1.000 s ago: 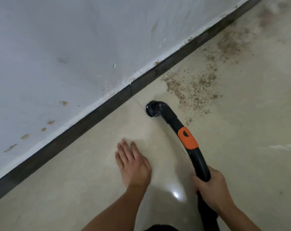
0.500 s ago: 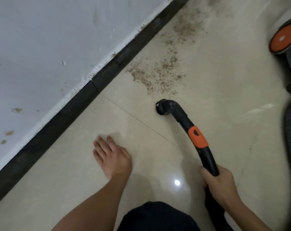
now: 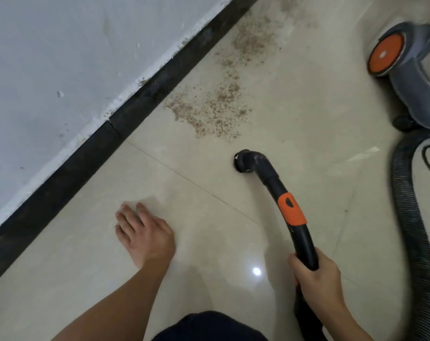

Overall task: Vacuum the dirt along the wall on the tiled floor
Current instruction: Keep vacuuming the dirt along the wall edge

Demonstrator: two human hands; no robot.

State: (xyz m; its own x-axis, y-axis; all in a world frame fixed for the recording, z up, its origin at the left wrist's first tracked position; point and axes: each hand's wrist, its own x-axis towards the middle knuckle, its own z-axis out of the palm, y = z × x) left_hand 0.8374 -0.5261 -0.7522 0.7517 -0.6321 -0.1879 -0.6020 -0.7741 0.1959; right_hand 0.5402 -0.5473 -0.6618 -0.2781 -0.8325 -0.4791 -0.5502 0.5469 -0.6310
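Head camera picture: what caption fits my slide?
Right hand grips the vacuum wand, nozzle just short of the dirt by the wall; left hand flat on the floor.

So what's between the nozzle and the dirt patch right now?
Only bare tile: in the head view a short strip of clean floor separates the nozzle from the near edge of the dirt patch.
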